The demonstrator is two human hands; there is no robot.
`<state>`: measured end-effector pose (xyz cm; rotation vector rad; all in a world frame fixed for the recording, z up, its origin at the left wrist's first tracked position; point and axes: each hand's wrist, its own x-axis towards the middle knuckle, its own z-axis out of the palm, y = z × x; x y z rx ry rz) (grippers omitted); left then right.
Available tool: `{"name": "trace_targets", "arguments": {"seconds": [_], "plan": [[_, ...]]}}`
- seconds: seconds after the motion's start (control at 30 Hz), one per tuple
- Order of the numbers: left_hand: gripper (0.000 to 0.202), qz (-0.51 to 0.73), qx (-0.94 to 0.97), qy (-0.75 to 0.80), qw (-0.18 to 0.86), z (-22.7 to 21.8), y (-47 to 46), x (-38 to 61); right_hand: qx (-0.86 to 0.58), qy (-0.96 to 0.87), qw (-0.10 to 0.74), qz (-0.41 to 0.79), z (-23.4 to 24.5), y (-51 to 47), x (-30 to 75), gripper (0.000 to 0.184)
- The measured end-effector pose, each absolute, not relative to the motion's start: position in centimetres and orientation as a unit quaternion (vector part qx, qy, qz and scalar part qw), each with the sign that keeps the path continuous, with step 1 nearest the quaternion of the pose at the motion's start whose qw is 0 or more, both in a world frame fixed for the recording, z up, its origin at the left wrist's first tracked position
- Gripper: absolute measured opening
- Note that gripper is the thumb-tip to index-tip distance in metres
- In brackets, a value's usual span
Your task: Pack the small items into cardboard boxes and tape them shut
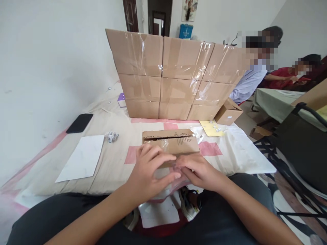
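A small brown cardboard box lies on the cloth-covered table in front of me, with printing on its top and a dark gap along a flap. Shiny clear tape shows on its top near the left side. My left hand reaches over the box's near left part, fingers stretched and thumb apart. Close to its thumb, my right hand is closed in a pinch at the box's near edge. Something clear and thin seems to be at those fingertips, but it is too small to name.
Behind the box stands a wall of taped cardboard boxes. A white paper sheet, a black phone-like slab and a crumpled piece lie left. Right are a yellow sheet, another carton and two people.
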<state>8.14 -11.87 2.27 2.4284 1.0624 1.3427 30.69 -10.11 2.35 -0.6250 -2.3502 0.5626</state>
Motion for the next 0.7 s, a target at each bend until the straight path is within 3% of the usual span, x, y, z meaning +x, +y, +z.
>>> {"name": "trace_targets", "arguments": {"seconds": [0.07, 0.17, 0.3, 0.4, 0.47, 0.7], "plan": [[0.008, 0.473, 0.81, 0.342, 0.063, 1.9, -12.1, 8.3, -0.239, -0.895, 0.312, 0.209, 2.2, -10.1, 30.4, 0.02], [0.002, 0.484, 0.807, 0.337, 0.026, 1.2, -12.1, 8.3, -0.24, -0.893, 0.325, 0.198, 1.8, -9.9, 30.0, 0.023], [0.014, 0.473, 0.81, 0.346, -0.014, 0.6, -12.1, 7.7, -0.216, -0.901, 0.339, 0.162, 1.2, -9.8, 29.6, 0.021], [0.002, 0.461, 0.826, 0.324, -0.032, 0.3, -12.1, 7.2, -0.209, -0.913, 0.318, 0.145, 0.8, -9.8, 29.4, 0.023], [0.009, 0.455, 0.838, 0.294, -0.068, 0.1, -12.2, 6.9, -0.223, -0.911, 0.316, 0.143, 0.4, -9.8, 29.2, 0.026], [0.008, 0.466, 0.836, 0.212, -0.198, 1.2, -12.5, 6.4, -0.304, -0.844, 0.435, 0.082, 0.5, -11.1, 28.4, 0.021]]}}
